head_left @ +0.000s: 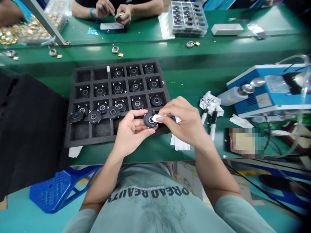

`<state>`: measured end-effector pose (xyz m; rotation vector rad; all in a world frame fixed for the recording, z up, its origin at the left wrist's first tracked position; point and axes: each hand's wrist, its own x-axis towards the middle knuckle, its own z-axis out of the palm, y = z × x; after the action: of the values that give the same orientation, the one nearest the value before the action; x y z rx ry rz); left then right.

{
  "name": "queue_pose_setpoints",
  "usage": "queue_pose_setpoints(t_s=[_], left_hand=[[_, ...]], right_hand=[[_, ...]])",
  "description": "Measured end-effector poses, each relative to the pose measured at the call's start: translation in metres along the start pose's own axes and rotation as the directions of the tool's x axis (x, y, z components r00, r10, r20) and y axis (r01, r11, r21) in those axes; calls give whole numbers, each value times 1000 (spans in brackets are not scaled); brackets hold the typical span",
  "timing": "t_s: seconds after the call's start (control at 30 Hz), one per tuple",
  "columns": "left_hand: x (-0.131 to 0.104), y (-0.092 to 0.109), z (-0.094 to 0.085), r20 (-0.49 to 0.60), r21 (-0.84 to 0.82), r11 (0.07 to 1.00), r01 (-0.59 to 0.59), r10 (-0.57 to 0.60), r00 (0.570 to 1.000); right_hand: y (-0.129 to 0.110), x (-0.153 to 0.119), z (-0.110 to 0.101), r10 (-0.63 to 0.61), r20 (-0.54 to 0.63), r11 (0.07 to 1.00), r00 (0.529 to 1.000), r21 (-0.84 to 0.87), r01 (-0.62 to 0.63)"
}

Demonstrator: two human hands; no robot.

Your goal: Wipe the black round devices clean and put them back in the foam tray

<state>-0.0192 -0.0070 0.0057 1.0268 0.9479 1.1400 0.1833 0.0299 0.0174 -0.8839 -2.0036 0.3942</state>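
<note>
Between thumb and fingers, my left hand (132,132) grips a round black watch case (148,119) with a ringed sensor face turned up. My right hand (183,121) pinches a small white wipe (156,118) against that face. Both hands are over the front right of a black foam tray (103,140), whose compartments hold several similar cases. Three of these cases, among them one at the far left (76,117), lie across dividers near the front rows. A long white piece (108,69) rests on a back divider.
Right of the tray are crumpled tissue (211,103), syringes (213,124), a bottle (229,96) and a blue machine (272,89). Black foam (31,129) stands at the left. Beyond, a conveyor (150,48) carries small parts, and another person's hands (123,14) hold something small.
</note>
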Motion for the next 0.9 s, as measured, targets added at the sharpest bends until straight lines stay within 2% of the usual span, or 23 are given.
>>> queue_pose_setpoints(t_s=[0.17, 0.23, 0.37, 0.53, 0.7, 0.9], left_hand=[[1, 1, 0, -2, 54, 998, 23, -22, 1000], [2, 2, 0, 8, 73, 997, 23, -23, 1000], [2, 1, 2, 8, 105, 994, -11, 10, 1000], [1, -4, 5, -47, 84, 994, -68, 72, 996], [-1, -2, 7, -77, 32, 995, -96, 98, 992], [-2, -1, 6, -62, 19, 995, -102, 103, 993]], right_hand=[[-7, 0, -4, -67, 134, 998, 989, 16, 65], [-10, 2, 1, -73, 143, 997, 987, 6, 73], [-16, 8, 22, 4, 5, 999, 1000, -50, -4], [-15, 7, 35, 160, -157, 963, 975, -192, -189], [-2, -13, 18, 240, -152, 911, 959, -305, -277], [7, -31, -6, 278, -282, 907, 918, -237, -347]])
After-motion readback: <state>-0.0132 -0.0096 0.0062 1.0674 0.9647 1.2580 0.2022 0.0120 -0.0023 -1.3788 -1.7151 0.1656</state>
